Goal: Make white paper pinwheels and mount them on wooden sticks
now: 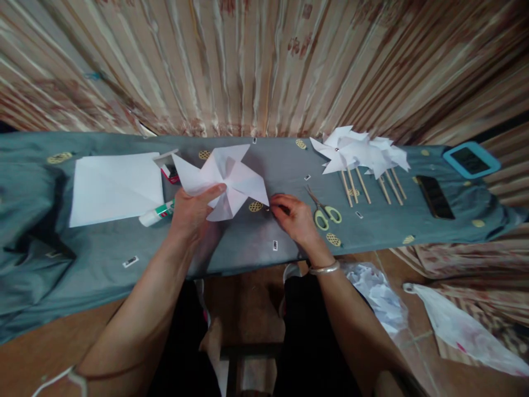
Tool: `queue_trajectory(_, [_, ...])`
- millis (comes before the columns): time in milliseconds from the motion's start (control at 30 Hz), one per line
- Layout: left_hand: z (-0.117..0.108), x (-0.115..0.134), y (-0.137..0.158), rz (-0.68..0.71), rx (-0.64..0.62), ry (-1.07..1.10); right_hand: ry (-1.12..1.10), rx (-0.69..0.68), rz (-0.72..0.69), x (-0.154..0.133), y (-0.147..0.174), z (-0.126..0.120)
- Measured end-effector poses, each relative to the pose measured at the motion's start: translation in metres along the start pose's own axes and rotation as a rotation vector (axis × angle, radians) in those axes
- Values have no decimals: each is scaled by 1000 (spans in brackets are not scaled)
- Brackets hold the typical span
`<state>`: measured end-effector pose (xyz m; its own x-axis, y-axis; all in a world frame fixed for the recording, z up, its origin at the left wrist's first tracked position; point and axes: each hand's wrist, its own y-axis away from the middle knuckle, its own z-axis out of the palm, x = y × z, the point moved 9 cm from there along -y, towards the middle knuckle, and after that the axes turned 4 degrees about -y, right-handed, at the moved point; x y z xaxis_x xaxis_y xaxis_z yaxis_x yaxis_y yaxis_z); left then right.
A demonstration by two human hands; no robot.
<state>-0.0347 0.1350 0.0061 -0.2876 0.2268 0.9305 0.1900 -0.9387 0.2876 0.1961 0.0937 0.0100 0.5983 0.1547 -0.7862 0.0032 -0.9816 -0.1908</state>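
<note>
Pleated beige-and-brown curtains (248, 66) hang behind a long, narrow surface (289, 171) spread with a grey-green cloth (99, 286), printed with yellow pineapples and small white labels. At its left end the cloth lies rumpled. Brown floor tiles (243, 292) show below, with a clear bag of white paper scraps (378, 295) near a white plastic bag (463, 328) at the right.

Near the middle of the surface, a white paper pinwheel (237, 184) is gripped by the fingers of the left hand (190, 215), thumb at its centre. The right hand (295, 218) has its fingers bunched just beside the pinwheel's right tip; whether they hold something small, I cannot tell.

Left of the pinwheel are white paper sheets (118, 187), a small open box (169, 168) and a white-and-green glue stick (152, 215). Rightward lie green-handled scissors (328, 212), overlapping pinwheels on wooden sticks (372, 154), a dark smartphone (435, 197) and a blue-framed device (471, 160).
</note>
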Motion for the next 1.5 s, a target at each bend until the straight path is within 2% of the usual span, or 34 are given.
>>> queue_trajectory(200, [7,0,3,0,-29,14,177,-51,-47,-13,-2,17])
queue_trajectory(367, [7,-2,3,-10,-21,36,125,-114,-20,-13,7,18])
queue_trajectory(500, [8,-4,4,-11,-25,49,54,-147,26,-3,9,15])
queue_trajectory(667, [10,-7,4,-23,-28,24,14,-54,49,9,-3,2])
queue_trajectory(767, [10,-9,3,-24,-28,33,49,3,32,3,-2,-6])
queue_trajectory(867, [11,-11,2,-24,-42,49,66,-17,64,-4,7,-5])
queue_trajectory(933, [13,-13,2,-17,-61,46,135,-43,39,-11,12,-1])
queue_trajectory(1100, [15,-20,1,-1,-82,15,379,-155,-127,-30,20,19])
queue_trajectory(1200, [15,-22,-1,9,-99,0,408,-156,-129,-26,23,14])
queue_trajectory(1300, [16,-21,-1,35,-110,9,265,17,-17,-7,20,-23])
queue_trajectory(1400, [20,-19,3,60,-131,-2,-45,257,161,18,19,-64])
queue_trajectory(1433, [23,-19,5,64,-142,-17,-172,302,175,20,18,-70])
queue_trajectory(1500, [30,-19,10,84,-159,-48,-366,302,164,12,17,-68])
